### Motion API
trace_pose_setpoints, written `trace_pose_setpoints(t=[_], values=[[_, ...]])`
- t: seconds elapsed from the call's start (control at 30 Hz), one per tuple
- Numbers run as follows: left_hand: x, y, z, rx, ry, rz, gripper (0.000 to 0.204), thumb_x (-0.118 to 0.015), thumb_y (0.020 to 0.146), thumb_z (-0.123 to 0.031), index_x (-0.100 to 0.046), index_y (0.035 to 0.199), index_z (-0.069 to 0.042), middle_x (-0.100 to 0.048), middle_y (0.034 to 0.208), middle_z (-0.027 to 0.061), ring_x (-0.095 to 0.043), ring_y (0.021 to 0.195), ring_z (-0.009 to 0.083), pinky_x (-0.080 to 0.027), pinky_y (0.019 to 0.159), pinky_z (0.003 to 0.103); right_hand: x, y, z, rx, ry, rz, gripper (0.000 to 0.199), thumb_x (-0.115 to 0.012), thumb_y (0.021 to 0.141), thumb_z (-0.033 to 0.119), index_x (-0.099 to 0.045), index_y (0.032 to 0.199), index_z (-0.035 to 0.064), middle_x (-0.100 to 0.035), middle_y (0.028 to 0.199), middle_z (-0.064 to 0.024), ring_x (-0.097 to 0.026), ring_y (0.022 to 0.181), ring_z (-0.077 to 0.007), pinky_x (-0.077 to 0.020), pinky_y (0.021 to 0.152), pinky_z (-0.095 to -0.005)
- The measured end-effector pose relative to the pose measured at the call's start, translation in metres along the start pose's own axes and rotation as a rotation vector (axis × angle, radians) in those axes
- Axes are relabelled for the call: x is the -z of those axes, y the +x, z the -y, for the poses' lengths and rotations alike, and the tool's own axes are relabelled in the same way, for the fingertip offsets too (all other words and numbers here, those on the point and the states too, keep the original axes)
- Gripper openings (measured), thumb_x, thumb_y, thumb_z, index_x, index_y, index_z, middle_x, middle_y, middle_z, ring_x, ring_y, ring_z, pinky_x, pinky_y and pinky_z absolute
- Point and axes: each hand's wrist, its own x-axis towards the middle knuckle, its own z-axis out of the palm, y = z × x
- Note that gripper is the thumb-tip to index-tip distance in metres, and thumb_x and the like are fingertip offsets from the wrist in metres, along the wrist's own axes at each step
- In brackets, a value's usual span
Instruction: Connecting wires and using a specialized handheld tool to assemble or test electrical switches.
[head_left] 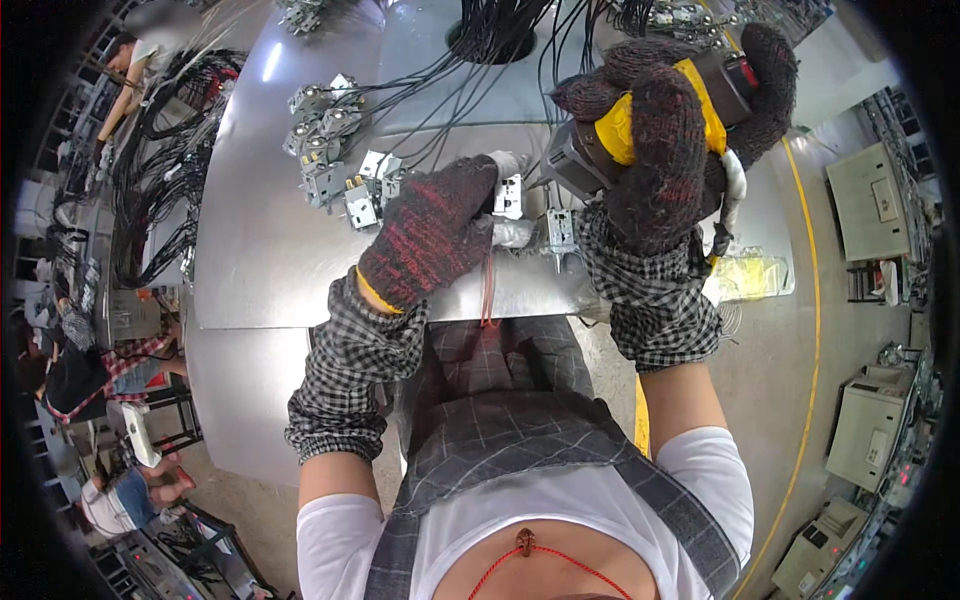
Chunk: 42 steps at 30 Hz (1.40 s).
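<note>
My left hand [430,235], in a dark red-and-black knitted glove with white-wrapped fingertips, is closed on a small metal socket-like part [508,197] at the table's near edge. My right hand [662,165], in a dark knitted glove, grips a dark power tool [580,160] wrapped with yellow tape [615,130]. The tool's front end points left, toward the part in my left hand; whether they touch I cannot tell. A second metal part [560,230] sits just right of my left fingertips, below the tool.
Several similar metal parts [325,130] with black wires [440,85] lie left of my hands on the metal table [260,270]. The wires run to a dark round opening [492,42]. A wrapped cable [735,185] hangs by the tool. Other people [130,75] are at the left.
</note>
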Motion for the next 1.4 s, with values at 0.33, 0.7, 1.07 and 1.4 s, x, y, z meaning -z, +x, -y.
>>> trace_pose_setpoints(t=[0.33,0.7,1.07,1.4], values=[[0.003,0.002,0.007,-0.092,0.160,-0.030,0.045,-0.070,0.077,-0.017,-0.060,0.118,-0.003,-0.065,0.097,0.0175,-0.066,0.087,0.0359,-0.053,0.072,0.042,-0.001,-0.003,0.004,-0.014,0.057,-0.011,0.062,-0.059,0.094,0.006,-0.027,0.145,0.0160,-0.063,0.098,-0.0183,-0.067,0.081,-0.0283,-0.0614,0.065,-0.0481],[0.004,0.006,-0.007,0.105,0.225,0.105,0.046,-0.075,0.079,-0.026,-0.060,0.116,-0.004,-0.065,0.096,0.0169,-0.066,0.087,0.0349,-0.053,0.072,0.043,0.048,-0.039,-0.005,-0.761,0.686,-0.080,0.049,-0.057,0.097,0.024,-0.039,0.139,0.0052,-0.057,0.120,-0.0158,-0.062,0.105,-0.0261,-0.0562,0.089,-0.0425],[0.068,-0.036,0.039,-0.047,0.557,0.079,0.058,-0.074,0.080,-0.028,-0.056,0.132,-0.010,-0.062,0.123,0.0144,-0.058,0.114,0.0349,-0.048,0.096,0.044,-0.004,-0.020,-0.020,-0.207,0.103,0.122,0.048,-0.067,0.092,0.022,-0.049,0.131,0.0004,-0.061,0.121,-0.0174,-0.068,0.098,-0.0223,-0.0590,0.080,-0.0307],[0.071,0.003,0.064,-0.055,0.560,0.423,0.046,-0.067,0.078,-0.028,-0.064,0.123,-0.017,-0.070,0.109,0.0124,-0.066,0.103,0.0346,-0.052,0.087,0.044,0.033,-0.020,0.014,-0.722,-0.133,-0.094,0.041,-0.059,0.095,0.033,-0.053,0.118,-0.0006,-0.066,0.099,-0.0201,-0.068,0.073,-0.0262,-0.0574,0.054,-0.0344]])
